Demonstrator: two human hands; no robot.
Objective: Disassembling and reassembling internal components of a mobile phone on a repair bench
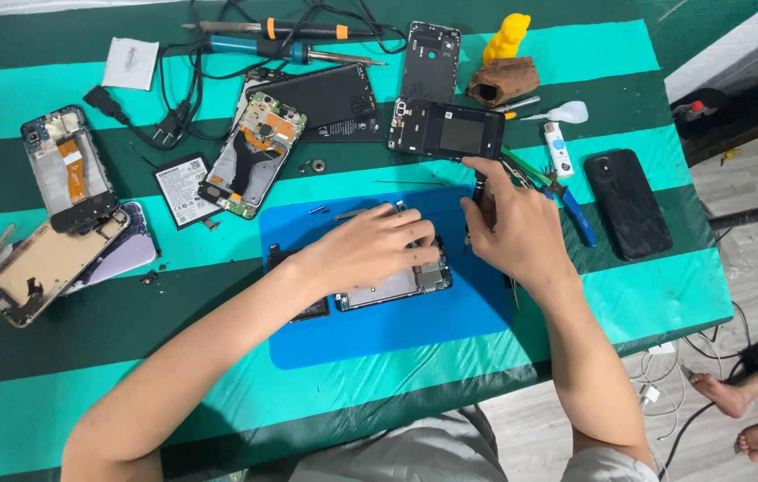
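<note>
An opened phone (397,284) with its back off lies on a blue work mat (379,330) in the middle of the table. My left hand (370,245) rests flat on top of the phone, fingers pressing it down. My right hand (513,228) is just to the right of it, fingers closed around a thin dark screwdriver (479,189) held upright, its tip hidden near the phone's right end.
Several dismantled phones (249,156), a loose battery (181,189), back covers (431,58), soldering irons (281,45) with cables, blue-handled pliers (575,214), a black phone (627,203) and a yellow figure (508,37) lie on the green striped tablecloth (58,357). Another person's bare feet (736,411) are at the lower right.
</note>
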